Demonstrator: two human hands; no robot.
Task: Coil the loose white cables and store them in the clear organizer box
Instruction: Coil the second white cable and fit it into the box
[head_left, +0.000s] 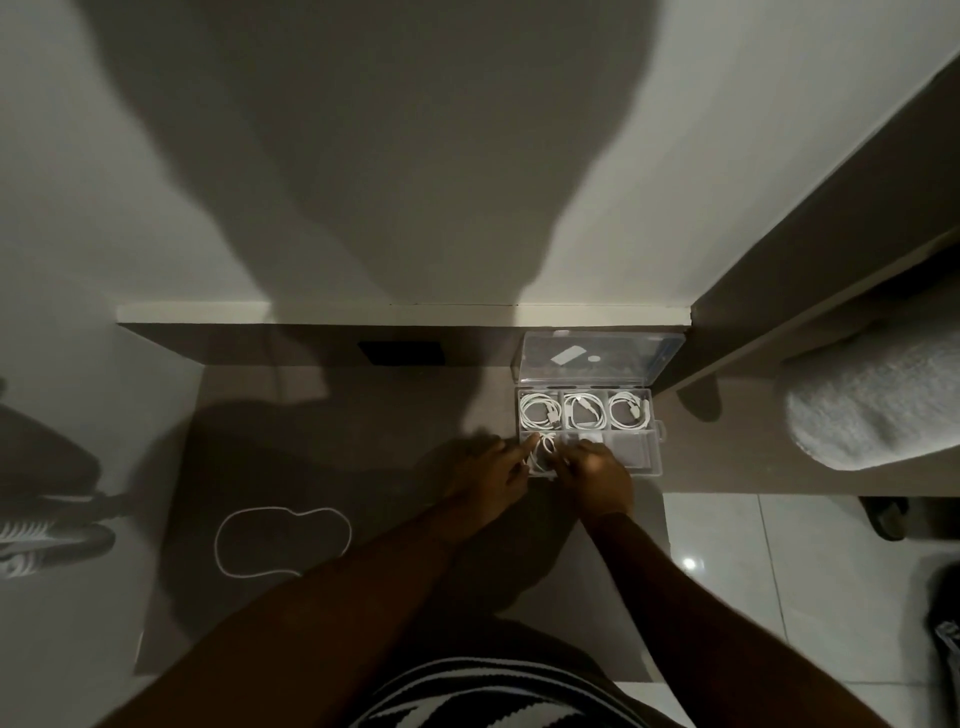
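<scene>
Cable (544, 453), white and coiled, sits in the clear box's (655, 451) near-left slot, pinched by both hands' fingers. Left hand (492, 470) and right hand (597, 475) meet there. Three coils fill slots beyond the fingers. Another loose cable (283, 540) lies on the table (322, 447), far left.

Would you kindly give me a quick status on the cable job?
Both hands, left hand and right hand, pressing a coiled cable into the organizer box, front-left compartment. Three coils stowed in back row. One loose cable still on desk. Nothing blocking.
</scene>
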